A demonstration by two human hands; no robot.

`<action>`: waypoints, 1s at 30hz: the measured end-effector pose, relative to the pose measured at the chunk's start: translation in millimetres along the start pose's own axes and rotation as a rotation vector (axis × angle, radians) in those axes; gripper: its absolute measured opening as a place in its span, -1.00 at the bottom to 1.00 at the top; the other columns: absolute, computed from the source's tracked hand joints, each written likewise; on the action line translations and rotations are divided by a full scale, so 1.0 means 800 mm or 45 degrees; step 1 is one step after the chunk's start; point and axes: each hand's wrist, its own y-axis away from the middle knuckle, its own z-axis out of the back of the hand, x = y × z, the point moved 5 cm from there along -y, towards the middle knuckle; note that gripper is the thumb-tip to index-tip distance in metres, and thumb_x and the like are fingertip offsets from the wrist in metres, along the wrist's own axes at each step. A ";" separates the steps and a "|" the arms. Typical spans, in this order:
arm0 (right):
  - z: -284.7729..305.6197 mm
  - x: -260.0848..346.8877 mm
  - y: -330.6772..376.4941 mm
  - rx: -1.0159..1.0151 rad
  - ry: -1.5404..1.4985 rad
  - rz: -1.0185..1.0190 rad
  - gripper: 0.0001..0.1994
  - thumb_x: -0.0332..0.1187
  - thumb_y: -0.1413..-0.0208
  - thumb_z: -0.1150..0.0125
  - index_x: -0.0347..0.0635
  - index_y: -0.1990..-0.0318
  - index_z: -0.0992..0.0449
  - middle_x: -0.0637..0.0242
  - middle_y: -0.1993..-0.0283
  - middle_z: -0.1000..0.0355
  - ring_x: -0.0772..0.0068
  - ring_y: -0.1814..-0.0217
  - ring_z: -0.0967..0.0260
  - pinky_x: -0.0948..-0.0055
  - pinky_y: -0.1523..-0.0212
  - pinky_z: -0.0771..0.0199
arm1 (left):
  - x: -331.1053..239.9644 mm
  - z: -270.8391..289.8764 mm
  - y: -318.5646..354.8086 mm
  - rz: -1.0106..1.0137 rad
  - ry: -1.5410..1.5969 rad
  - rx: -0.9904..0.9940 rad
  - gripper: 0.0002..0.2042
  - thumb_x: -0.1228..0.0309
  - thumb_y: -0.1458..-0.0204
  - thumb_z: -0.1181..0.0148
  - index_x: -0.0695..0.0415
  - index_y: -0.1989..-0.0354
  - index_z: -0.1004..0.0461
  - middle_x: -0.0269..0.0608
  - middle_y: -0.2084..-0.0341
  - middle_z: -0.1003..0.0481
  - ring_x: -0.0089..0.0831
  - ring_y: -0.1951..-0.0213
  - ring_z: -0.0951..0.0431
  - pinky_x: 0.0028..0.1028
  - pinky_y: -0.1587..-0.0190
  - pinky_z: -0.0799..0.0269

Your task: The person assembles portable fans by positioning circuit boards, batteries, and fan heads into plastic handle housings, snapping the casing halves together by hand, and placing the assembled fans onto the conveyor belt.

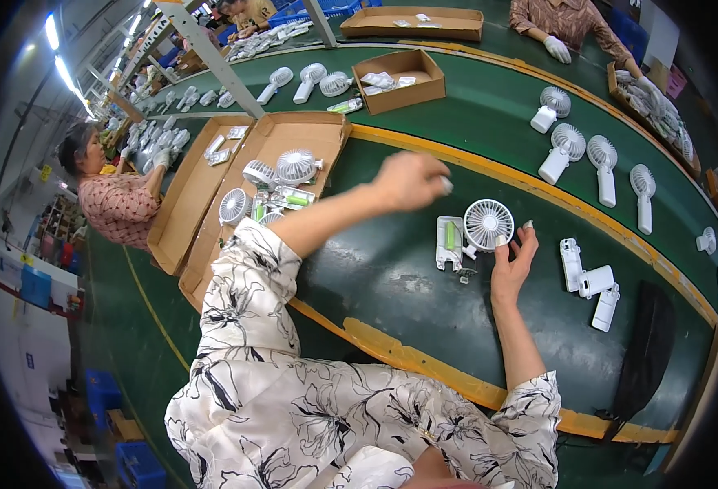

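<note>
while my right hand (512, 262) rests palm up on the green belt (391, 269), its fingers spread open and its fingertips touch the lower rim of a small white fan head (488, 223). that fan lies flat just past the middle of the view, toward one o'clock, with an opened white handle shell (449, 242) showing a green battery at its nine o'clock side, touching it. my left hand (412, 181) hangs above the belt at about eleven o'clock from the fan, curled into a loose fist; something small and pale shows at its fingertips, but i cannot tell what it is or whether i truly grip it. at three o'clock from my right hand lie a few loose white handle parts (589, 281), well apart from the fan. a cardboard tray (326, 138) at ten o'clock holds more fan heads and green cells. finished white fans (603, 167) lie in a row at two o'clock beyond the yellow stripe. another person (114, 200) in a patterned shirt works at nine o'clock.
</note>
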 end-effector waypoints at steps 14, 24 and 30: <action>-0.016 0.000 -0.007 0.132 0.159 -0.027 -0.51 -0.42 0.03 -0.03 -0.37 -0.09 -0.12 0.00 -0.17 -0.01 0.13 -0.17 -0.05 0.34 -0.10 -0.09 | 0.458 0.008 -0.129 0.863 -0.612 0.458 -0.47 0.29 0.28 -0.18 0.23 0.05 -0.33 0.05 0.02 -0.31 -0.15 -0.03 -0.31 -0.34 -0.04 -0.24; -0.020 0.003 -0.003 0.141 0.157 -0.082 -0.53 -0.45 0.02 0.00 -0.36 -0.09 -0.12 0.01 -0.15 -0.02 0.19 -0.14 -0.08 0.39 -0.11 -0.07 | 0.428 0.069 -0.112 1.262 0.781 -0.565 -0.66 0.44 0.35 -0.30 0.35 0.35 -0.42 -0.12 0.44 -0.45 -0.30 0.49 -0.47 -0.31 0.50 -0.38; -0.014 0.003 -0.002 0.106 0.163 0.013 -0.55 -0.47 0.05 -0.01 -0.38 -0.05 -0.17 0.06 -0.11 -0.09 0.19 -0.12 -0.10 0.38 -0.08 -0.13 | 0.403 0.200 -0.065 1.100 1.204 -0.697 -0.69 0.43 0.19 -0.21 0.39 0.30 -0.36 -0.06 0.45 -0.44 -0.26 0.48 -0.51 -0.29 0.50 -0.48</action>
